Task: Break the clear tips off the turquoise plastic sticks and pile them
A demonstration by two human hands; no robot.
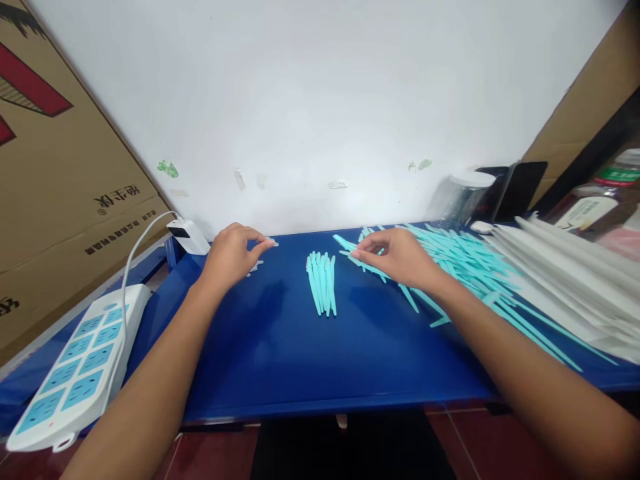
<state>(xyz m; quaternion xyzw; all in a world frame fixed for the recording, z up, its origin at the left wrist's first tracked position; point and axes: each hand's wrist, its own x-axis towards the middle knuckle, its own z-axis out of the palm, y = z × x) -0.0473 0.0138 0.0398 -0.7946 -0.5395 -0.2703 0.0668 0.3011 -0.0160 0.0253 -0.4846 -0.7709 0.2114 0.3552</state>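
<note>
At the left, my left hand (pixel 235 252) pinches a small clear plastic piece (pixel 272 242) between thumb and fingertips. More small clear pieces (pixel 256 267) lie on the table just below it. My right hand (pixel 395 253) has thumb and fingers closed on a slim teal eyebrow razor (pixel 345 244), whose end points up and left. Between the hands lies a neat row of teal eyebrow razors (pixel 323 283), side by side. A large loose pile of teal eyebrow razors (pixel 465 260) spreads behind and beside my right hand, partly hidden by the forearm.
A white power strip (pixel 85 360) and a small white device with a cable (pixel 189 237) are at the left. White paper sleeves (pixel 575 287), a clear lidded jar (pixel 463 200) and dark phones (pixel 520 190) stand right. The blue table (pixel 300 373) meets a white wall.
</note>
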